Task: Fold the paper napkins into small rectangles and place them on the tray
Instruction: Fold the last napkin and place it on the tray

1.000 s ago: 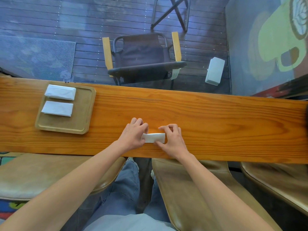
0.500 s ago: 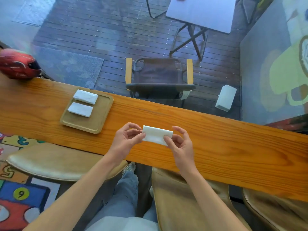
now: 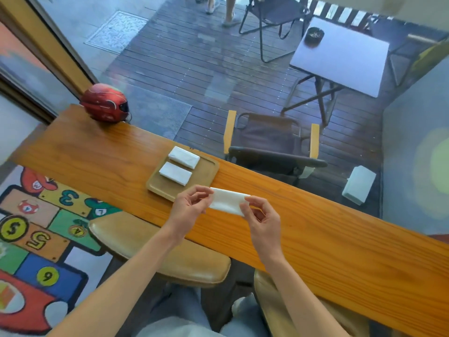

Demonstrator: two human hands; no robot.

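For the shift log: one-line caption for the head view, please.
Both hands, left hand and right hand, pinch a folded napkin above the wooden counter, beside a tray holding two napkins.

This looks like a café or small eatery: a long wooden counter (image 3: 303, 229) runs along a large window, with padded stools (image 3: 170, 249) tucked under its near edge. Outside lies a wooden deck (image 3: 194, 69) with folding chairs (image 3: 269, 144) and a small table (image 3: 340, 57) carrying an ashtray (image 3: 314, 35). At the counter's far left corner sits a red helmet (image 3: 104, 102), and a colourful numbered play mat (image 3: 41, 239) covers the floor.
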